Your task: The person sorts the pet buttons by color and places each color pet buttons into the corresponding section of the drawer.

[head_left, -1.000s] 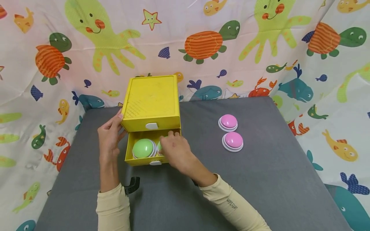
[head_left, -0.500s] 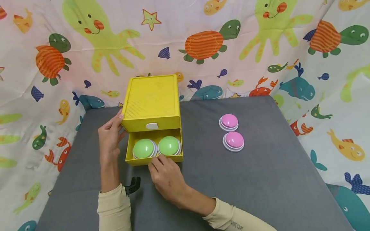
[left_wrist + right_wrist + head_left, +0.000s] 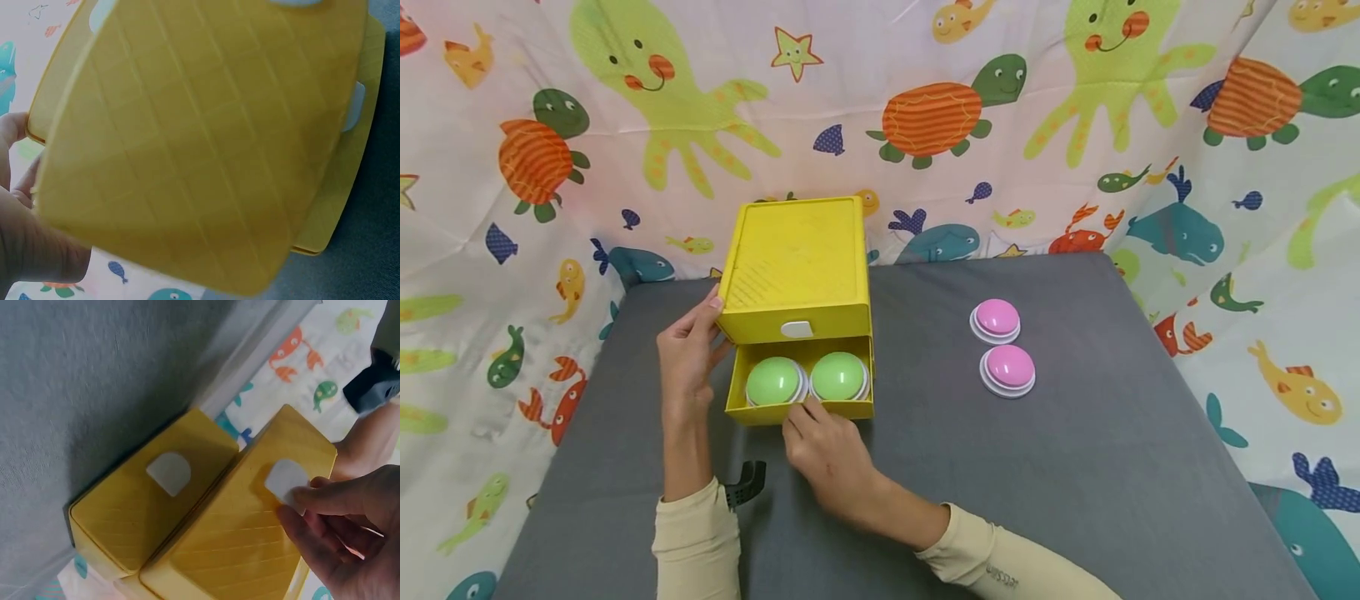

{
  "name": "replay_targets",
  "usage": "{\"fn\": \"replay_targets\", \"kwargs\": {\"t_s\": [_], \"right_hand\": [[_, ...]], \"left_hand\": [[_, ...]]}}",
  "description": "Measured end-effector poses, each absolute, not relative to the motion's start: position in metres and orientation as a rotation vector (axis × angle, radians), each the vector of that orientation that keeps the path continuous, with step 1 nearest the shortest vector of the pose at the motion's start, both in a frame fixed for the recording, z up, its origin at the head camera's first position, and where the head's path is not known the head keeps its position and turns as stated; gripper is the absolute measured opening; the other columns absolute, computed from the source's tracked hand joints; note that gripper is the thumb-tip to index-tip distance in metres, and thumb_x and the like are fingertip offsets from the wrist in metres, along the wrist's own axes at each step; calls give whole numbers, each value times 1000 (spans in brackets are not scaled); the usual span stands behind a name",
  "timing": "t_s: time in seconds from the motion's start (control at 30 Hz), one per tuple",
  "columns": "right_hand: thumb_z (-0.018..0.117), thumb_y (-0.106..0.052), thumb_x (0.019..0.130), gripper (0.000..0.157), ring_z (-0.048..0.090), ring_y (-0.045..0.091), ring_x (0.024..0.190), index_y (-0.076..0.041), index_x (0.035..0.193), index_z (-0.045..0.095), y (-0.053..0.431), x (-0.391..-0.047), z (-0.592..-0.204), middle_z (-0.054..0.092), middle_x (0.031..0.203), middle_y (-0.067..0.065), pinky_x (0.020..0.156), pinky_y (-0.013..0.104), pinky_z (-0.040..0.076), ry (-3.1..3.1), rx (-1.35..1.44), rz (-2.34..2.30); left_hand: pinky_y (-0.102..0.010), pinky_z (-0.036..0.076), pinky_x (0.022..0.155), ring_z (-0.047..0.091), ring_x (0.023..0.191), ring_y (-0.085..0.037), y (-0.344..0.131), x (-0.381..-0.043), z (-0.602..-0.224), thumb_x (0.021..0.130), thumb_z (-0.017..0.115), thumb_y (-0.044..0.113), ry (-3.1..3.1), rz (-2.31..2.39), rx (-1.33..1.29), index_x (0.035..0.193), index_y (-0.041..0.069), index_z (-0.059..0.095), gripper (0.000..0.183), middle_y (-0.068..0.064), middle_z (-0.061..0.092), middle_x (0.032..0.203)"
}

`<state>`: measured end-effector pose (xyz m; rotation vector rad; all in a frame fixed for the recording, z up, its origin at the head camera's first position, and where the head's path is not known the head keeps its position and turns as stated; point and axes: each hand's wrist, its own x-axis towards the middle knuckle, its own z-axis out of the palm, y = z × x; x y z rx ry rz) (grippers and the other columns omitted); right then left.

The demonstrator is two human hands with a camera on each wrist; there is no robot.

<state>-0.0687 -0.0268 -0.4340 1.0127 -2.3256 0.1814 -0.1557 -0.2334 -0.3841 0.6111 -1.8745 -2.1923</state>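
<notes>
A yellow drawer box (image 3: 797, 258) stands at the back of the table, its middle drawer (image 3: 745, 414) pulled out. Two green domed push buttons with white rims lie in that drawer, a left one (image 3: 772, 382) and a right one (image 3: 838, 377). My right hand (image 3: 831, 458) pinches the drawer's white handle (image 3: 285, 478) between thumb and finger, which the right wrist view shows plainly. At the box's left front edge, my left hand (image 3: 688, 354) grips the side, fingers high and thumb lower. The crosshatched underside (image 3: 200, 144) of the drawer fills most of the left wrist view.
Two pink domed push buttons, a rear one (image 3: 997, 317) and a front one (image 3: 1010, 367), sit on the grey table (image 3: 1112, 467) right of the box. The bottom drawer (image 3: 153, 500) is closed beneath the open one. A sea-animal curtain (image 3: 835, 100) hangs behind.
My right hand has left the right green push button and come down to the drawer's front handle. Over the last half second the drawer has slid slightly inward. My left hand stays put.
</notes>
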Motion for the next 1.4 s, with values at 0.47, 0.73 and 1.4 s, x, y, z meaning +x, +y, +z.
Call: {"fn": "replay_targets", "kwargs": {"t_s": [0.47, 0.73, 1.4], "right_hand": [[67, -3, 100, 9, 63, 16, 100, -7, 107, 71, -37, -130, -442, 69, 108, 4, 60, 22, 59, -2391, 888, 226], [62, -6, 104, 8, 60, 17, 99, -5, 109, 69, -38, -135, -446, 68, 110, 5, 61, 21, 58, -2388, 878, 208], [72, 2, 90, 14, 70, 16, 97, -10, 95, 77, 5, -122, -477, 74, 105, 0, 78, 29, 62, -2417, 957, 637]], "left_hand": [[-41, 53, 110, 66, 134, -13, -234, -157, -383, 97, 75, 42, -1910, -2157, 649, 131, 23, 75, 38, 16, 66, 145], [-25, 62, 93, 67, 131, -12, -233, -156, -383, 97, 75, 41, -1905, -2149, 645, 131, 23, 75, 38, 15, 66, 144], [-33, 59, 103, 69, 128, -11, -237, -158, -385, 96, 76, 40, -1868, -2188, 618, 130, 23, 75, 38, 15, 67, 143]]}}
